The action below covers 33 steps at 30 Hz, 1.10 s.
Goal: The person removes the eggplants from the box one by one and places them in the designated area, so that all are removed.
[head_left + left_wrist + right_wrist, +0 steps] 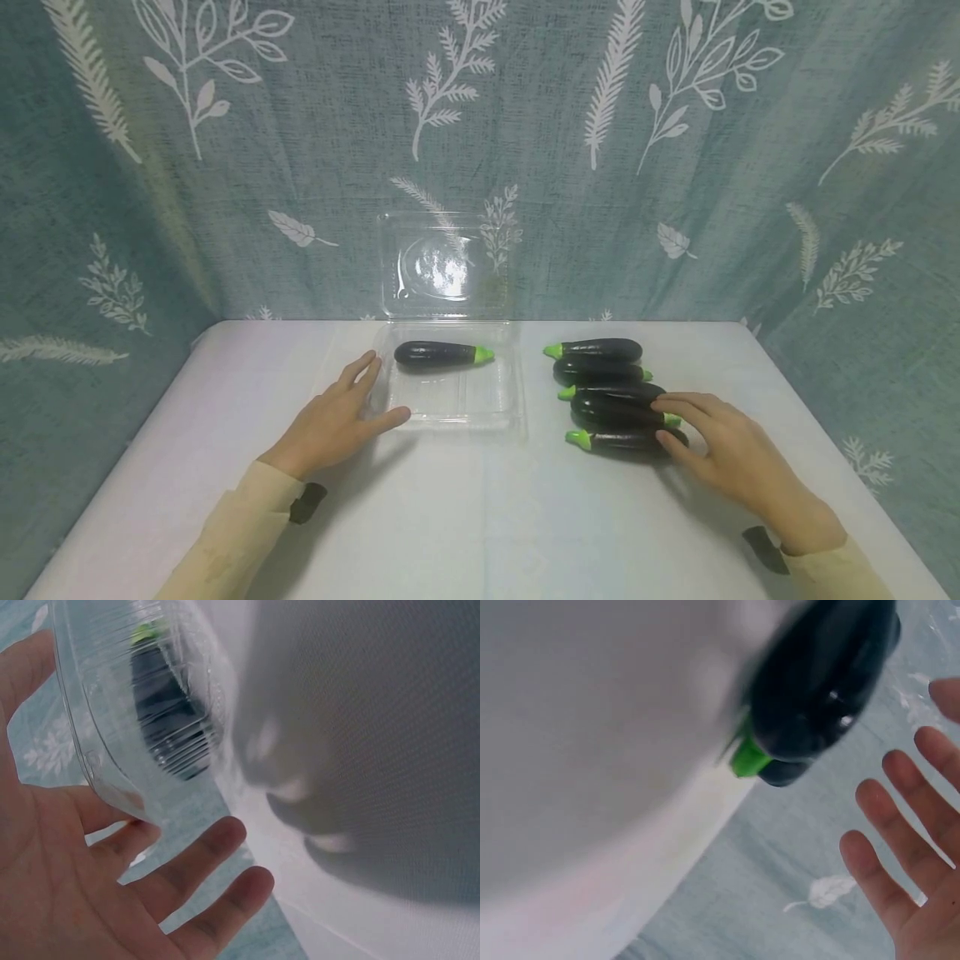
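Note:
A clear plastic clamshell box point(450, 408) stands with its lid point(446, 267) raised at the back of the table. One dark eggplant point(435, 354) with a green stem lies inside it. My left hand point(330, 429) is at the box's left side, fingers spread and thumb near the front corner. In the left wrist view some fingertips point(139, 832) reach the box's edge. Several more eggplants point(607, 408) lie in a column to the right, stems pointing in alternating directions. Over their right ends hovers my right hand point(735, 450), its fingers extended; the right wrist view shows it apart from the eggplants point(817, 690).
A white cloth covers the table point(480, 517). Behind and along both sides hangs a teal curtain point(345, 167) with white leaf prints, close to the raised lid. Dark bands point(765, 548) show at both wrists.

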Motion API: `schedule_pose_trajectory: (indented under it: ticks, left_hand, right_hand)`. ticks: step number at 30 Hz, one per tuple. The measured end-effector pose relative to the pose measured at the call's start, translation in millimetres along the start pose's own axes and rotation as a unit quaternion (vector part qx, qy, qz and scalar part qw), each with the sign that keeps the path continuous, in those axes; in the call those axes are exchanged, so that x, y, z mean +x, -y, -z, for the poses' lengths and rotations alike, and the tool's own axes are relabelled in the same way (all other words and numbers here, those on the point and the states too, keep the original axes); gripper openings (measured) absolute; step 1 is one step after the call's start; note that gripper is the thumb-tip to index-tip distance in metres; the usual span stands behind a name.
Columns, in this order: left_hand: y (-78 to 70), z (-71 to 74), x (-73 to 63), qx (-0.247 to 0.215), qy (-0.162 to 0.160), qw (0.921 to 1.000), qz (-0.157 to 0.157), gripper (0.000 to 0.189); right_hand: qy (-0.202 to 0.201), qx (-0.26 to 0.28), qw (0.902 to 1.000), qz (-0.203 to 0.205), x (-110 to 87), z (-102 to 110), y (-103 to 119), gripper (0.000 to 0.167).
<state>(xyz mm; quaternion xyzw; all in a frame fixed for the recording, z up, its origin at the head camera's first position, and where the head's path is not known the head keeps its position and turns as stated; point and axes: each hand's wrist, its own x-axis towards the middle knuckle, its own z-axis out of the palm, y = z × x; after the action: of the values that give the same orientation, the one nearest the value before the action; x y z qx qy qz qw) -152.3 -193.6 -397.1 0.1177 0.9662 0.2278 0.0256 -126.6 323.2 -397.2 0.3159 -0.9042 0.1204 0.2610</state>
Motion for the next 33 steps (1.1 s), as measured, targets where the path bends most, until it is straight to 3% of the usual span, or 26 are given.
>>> schedule_pose_trajectory:
  ticks: [10,19,33]
  left_hand:
    - [-0.6,0.3,-0.6,-0.002,-0.001,1.0,-0.003,0.103]
    - [-0.2,0.1,-0.1,-0.002,-0.003,1.0,-0.003,0.104]
    - [-0.7,1.5,-0.4,-0.004,-0.002,1.0,-0.002,0.105]
  right_hand:
    - [-0.046,0.001,0.998,-0.042,20.3,11,4,0.046]
    - [-0.011,0.045,0.9941,-0.097,50.5,10,22,0.064]
    - [-0.031,0.105,0.9937,-0.026,119.8,-19,57,0.078]
